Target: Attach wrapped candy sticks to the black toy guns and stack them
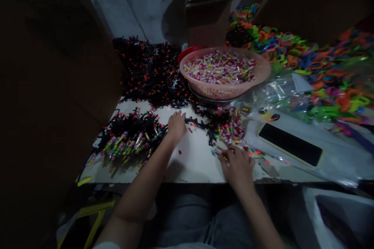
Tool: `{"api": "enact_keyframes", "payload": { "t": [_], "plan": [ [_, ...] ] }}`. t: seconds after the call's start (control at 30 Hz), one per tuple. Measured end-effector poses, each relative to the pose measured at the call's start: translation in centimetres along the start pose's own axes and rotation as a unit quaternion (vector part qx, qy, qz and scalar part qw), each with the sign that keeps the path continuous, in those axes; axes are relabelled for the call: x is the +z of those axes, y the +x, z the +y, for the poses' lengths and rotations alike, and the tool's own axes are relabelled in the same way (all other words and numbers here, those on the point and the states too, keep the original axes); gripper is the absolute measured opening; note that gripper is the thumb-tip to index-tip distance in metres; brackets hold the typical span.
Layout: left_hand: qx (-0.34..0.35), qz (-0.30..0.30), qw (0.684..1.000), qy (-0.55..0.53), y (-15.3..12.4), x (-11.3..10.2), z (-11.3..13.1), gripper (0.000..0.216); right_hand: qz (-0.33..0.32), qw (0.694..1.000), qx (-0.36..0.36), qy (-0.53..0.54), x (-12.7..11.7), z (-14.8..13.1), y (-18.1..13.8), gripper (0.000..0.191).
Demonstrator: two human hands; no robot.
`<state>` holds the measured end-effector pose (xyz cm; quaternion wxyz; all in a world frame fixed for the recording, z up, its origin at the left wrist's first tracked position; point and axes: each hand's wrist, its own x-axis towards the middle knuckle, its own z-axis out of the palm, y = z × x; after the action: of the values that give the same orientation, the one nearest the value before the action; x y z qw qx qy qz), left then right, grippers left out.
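My left hand (176, 125) rests on the white table (193, 163) at the edge of a pile of black plastic pieces with red tips (152, 71); its fingers are curled down among them and I cannot see what they grip. My right hand (238, 163) lies near the table's front edge, fingers bent over small coloured sweets (230, 129) and pinching something tiny. A heap of black pieces loaded with coloured sweets (128, 140) lies left of my left hand.
A pink basket (224, 90) full of wrapped sweets stands at the back. A dark phone (290, 144) lies on clear plastic bags at right. Bright plastic rings (321, 66) pile up at the far right. A white bag (339, 210) sits below the table.
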<state>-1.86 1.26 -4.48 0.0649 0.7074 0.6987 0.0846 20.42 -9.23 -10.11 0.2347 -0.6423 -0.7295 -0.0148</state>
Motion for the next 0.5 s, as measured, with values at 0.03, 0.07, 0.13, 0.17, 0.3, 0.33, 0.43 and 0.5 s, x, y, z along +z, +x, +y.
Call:
{"api": "enact_keyframes", "payload": {
  "t": [0.03,0.07,0.13,0.17,0.3,0.33,0.43,0.5],
  "plan": [
    [-0.008,-0.002,1.0,-0.004,1.2,0.3,0.1,0.041,0.003,1.0,0.002,0.026,0.0,0.1,-0.1,0.017],
    [-0.017,-0.007,1.0,-0.008,2.0,0.6,0.1,0.037,0.005,0.998,0.007,0.065,0.1,0.2,-0.2,0.016],
    [-0.032,-0.017,0.999,-0.02,2.7,1.0,0.2,0.028,0.005,0.984,0.024,0.177,0.4,0.4,-0.4,0.016],
    [-0.035,-0.019,0.999,-0.029,2.6,1.2,0.2,0.025,0.0,0.971,0.036,0.238,0.5,0.3,-0.6,0.017],
    [-0.024,-0.006,0.995,-0.093,0.6,1.7,0.2,0.028,-0.063,0.91,0.072,0.404,0.9,-0.4,-1.3,0.028],
    [-0.017,0.004,0.993,-0.114,-0.1,1.6,0.2,0.033,-0.079,0.899,0.075,0.424,0.8,-0.8,-1.4,0.028],
    [0.01,0.032,0.983,-0.181,-2.4,0.8,0.2,0.043,-0.073,0.891,0.075,0.442,0.3,-1.9,-1.6,0.026],
    [0.028,0.042,0.974,-0.222,-4.4,-0.2,0.4,0.041,-0.034,0.907,0.061,0.416,-0.1,-2.5,-1.6,0.028]
  ]
}}
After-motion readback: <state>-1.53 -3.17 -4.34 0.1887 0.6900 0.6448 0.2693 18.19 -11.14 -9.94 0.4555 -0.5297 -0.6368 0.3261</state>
